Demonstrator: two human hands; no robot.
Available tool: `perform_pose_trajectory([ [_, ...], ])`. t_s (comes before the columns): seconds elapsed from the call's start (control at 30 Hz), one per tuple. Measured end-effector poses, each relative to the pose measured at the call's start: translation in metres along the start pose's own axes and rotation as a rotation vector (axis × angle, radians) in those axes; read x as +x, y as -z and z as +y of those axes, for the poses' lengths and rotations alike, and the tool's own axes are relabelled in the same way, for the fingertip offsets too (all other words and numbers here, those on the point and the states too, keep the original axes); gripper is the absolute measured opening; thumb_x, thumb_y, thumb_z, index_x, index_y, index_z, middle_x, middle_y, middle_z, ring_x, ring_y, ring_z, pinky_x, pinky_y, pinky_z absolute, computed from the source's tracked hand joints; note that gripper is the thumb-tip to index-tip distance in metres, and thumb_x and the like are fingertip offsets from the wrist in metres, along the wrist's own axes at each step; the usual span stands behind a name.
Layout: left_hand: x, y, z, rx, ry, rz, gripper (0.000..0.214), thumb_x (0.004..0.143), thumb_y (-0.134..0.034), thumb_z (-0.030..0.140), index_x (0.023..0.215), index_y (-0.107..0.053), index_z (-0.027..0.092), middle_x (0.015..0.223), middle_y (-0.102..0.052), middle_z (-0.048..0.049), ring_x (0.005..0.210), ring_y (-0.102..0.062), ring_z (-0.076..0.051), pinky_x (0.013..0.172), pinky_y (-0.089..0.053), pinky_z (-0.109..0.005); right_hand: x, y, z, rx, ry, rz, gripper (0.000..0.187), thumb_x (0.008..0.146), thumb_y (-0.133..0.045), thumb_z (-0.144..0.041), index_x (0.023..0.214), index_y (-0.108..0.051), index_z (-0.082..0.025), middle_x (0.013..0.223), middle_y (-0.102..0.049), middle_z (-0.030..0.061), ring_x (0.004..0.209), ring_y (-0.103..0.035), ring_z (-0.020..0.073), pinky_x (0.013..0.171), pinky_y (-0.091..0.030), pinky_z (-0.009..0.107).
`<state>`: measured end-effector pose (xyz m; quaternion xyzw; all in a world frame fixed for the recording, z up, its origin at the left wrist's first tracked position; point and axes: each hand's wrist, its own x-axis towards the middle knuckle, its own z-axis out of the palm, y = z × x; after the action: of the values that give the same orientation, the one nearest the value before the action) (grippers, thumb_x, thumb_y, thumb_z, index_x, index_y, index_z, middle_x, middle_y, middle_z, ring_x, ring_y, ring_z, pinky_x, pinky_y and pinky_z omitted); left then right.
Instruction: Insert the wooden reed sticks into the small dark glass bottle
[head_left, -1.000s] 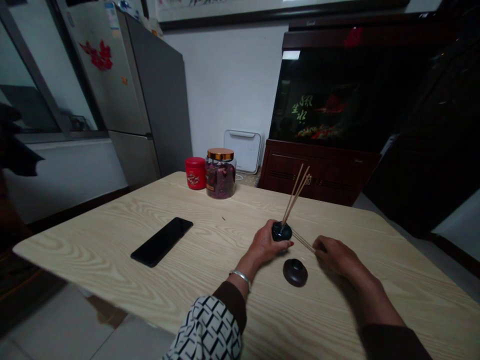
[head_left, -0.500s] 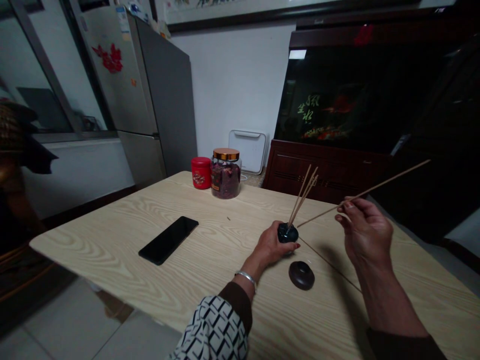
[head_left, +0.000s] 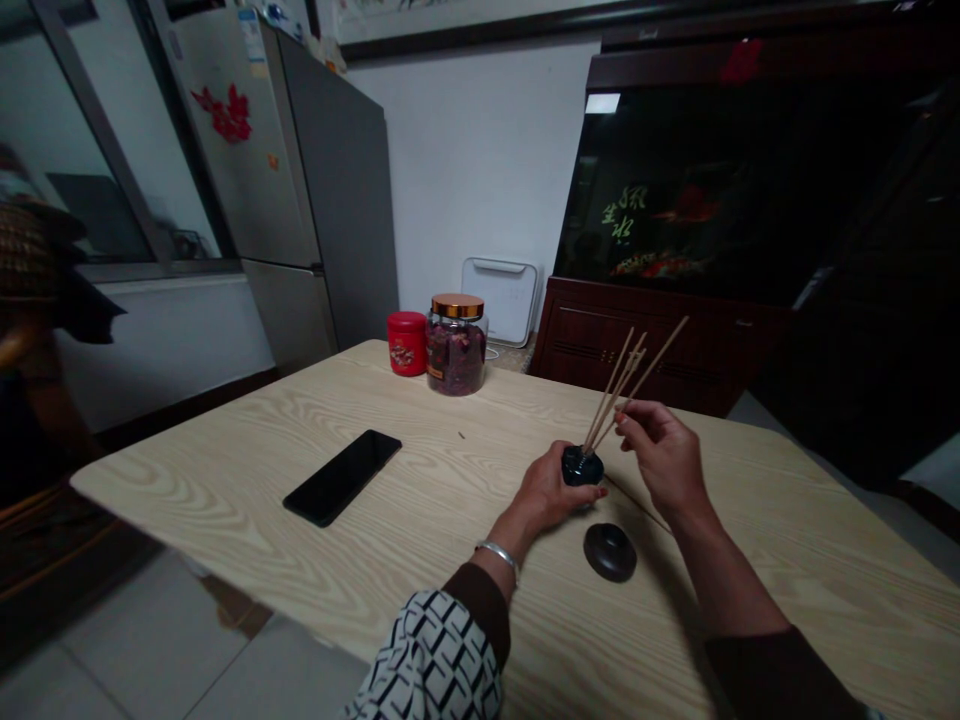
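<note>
My left hand (head_left: 544,495) grips a small, glossy, dark round holder (head_left: 581,466) from the near side. Several thin wooden sticks (head_left: 616,392) stand fanned out of its top. My right hand (head_left: 664,460) is just to the right, pinching one more stick (head_left: 656,365) between its fingertips, with the lower end at the holder's top. Whether that end is inside the holder is hidden. A dark brown round lid (head_left: 610,552) sits on the table below both hands. A thin line (head_left: 637,505) on the table beside it looks like another stick, though it could be a shadow.
On the pale wood-grain table (head_left: 225,480) lie a black smartphone (head_left: 342,478), a red tin (head_left: 407,343) and a copper-lidded glass jar (head_left: 456,345) of dried flowers. Behind stand a fridge (head_left: 330,190) and a dark cabinet (head_left: 660,345) under a fish tank (head_left: 712,190).
My right hand has moved left and down towards the holder. Its stick has swung from a long shallow slant to a steep one beside the others. My left hand and the holder stay nearly still.
</note>
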<state>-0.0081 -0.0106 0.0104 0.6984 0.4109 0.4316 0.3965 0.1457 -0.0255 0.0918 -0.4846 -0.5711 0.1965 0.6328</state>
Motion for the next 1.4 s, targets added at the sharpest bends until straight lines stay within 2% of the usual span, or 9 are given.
perform_pose_trajectory([
  [0.17,0.001,-0.001,-0.001,0.002,0.0,-0.012,0.062,0.066,-0.084,0.044,0.117,-0.058,0.02,0.102,-0.069,-0.0065,0.092,-0.064,-0.023,0.08,-0.049,-0.032,-0.01,0.004,0.018,-0.228,-0.042,-0.239,0.028,0.085,-0.061,-0.044,0.091,-0.066,-0.018,0.085,-0.068,0.0051,0.073,-0.061,0.0178,0.063,-0.048,0.03],
  [0.27,0.001,-0.002,-0.002,-0.005,-0.004,-0.001,0.063,0.066,-0.084,0.045,0.117,-0.058,0.019,0.102,-0.069,-0.0066,0.09,-0.063,-0.022,0.078,-0.05,-0.031,-0.014,0.031,0.032,-0.427,-0.032,-0.309,0.027,0.088,-0.055,-0.043,0.094,-0.065,-0.019,0.089,-0.071,0.0066,0.079,-0.064,0.0202,0.071,-0.048,0.032],
  [0.43,0.0,-0.003,-0.003,-0.027,-0.01,0.007,0.066,0.064,-0.086,0.045,0.118,-0.059,0.018,0.099,-0.068,-0.0069,0.088,-0.063,-0.022,0.079,-0.051,-0.033,-0.024,0.083,0.051,-1.066,-0.153,-0.54,0.014,0.085,-0.055,-0.03,0.086,-0.066,-0.022,0.088,-0.072,0.0078,0.083,-0.064,0.0231,0.069,-0.04,0.032],
  [0.6,0.0,-0.001,-0.001,-0.039,0.006,0.001,0.064,0.065,-0.085,0.043,0.118,-0.059,0.018,0.099,-0.068,-0.0072,0.09,-0.063,-0.022,0.082,-0.052,-0.035,-0.026,0.095,0.057,-1.268,-0.292,-0.697,0.017,0.084,-0.051,-0.027,0.086,-0.067,-0.022,0.095,-0.072,0.01,0.085,-0.065,0.0252,0.063,-0.033,0.032],
  [0.77,-0.001,0.001,0.003,-0.037,0.012,-0.003,0.062,0.065,-0.085,0.042,0.117,-0.059,0.017,0.098,-0.068,-0.0073,0.089,-0.063,-0.022,0.081,-0.051,-0.036,-0.024,0.093,0.063,-1.248,-0.271,-0.743,0.019,0.087,-0.048,-0.026,0.088,-0.066,-0.021,0.097,-0.072,0.0109,0.084,-0.064,0.0234,0.064,-0.032,0.031],
  [0.93,-0.001,0.0,0.003,-0.036,0.017,-0.009,0.063,0.066,-0.085,0.042,0.117,-0.059,0.017,0.099,-0.068,-0.0073,0.09,-0.063,-0.022,0.081,-0.051,-0.035,-0.027,0.094,0.06,-1.239,-0.224,-0.623,0.02,0.09,-0.047,-0.03,0.086,-0.064,-0.02,0.089,-0.07,0.0114,0.077,-0.061,0.0225,0.062,-0.031,0.031],
  [1.1,-0.001,0.0,0.004,-0.021,0.014,-0.003,0.062,0.066,-0.085,0.043,0.117,-0.059,0.018,0.1,-0.068,-0.0071,0.09,-0.063,-0.022,0.081,-0.051,-0.034,-0.027,0.093,0.063,-1.151,-0.212,-0.529,0.013,0.083,-0.052,-0.026,0.08,-0.064,-0.021,0.083,-0.07,0.0095,0.072,-0.06,0.0209,0.061,-0.032,0.031],
  [1.27,-0.001,-0.001,0.003,-0.029,0.014,0.0,0.062,0.066,-0.085,0.042,0.117,-0.059,0.018,0.099,-0.068,-0.0063,0.089,-0.063,-0.021,0.079,-0.051,-0.032,-0.022,0.091,0.068,-0.622,-0.27,-0.317,0.015,0.074,-0.063,-0.029,0.084,-0.068,-0.019,0.073,-0.069,0.0042,0.067,-0.06,0.0176,0.061,-0.042,0.029],
  [1.4,0.0,-0.002,0.001,-0.027,0.01,0.011,0.063,0.065,-0.085,0.043,0.117,-0.059,0.018,0.1,-0.068,-0.0068,0.089,-0.063,-0.021,0.08,-0.051,-0.033,-0.015,0.082,0.041,0.004,-0.397,-0.065,0.034,0.063,-0.08,-0.036,0.091,-0.074,-0.017,0.08,-0.071,0.005,0.065,-0.061,0.015,0.053,-0.048,0.024],
])
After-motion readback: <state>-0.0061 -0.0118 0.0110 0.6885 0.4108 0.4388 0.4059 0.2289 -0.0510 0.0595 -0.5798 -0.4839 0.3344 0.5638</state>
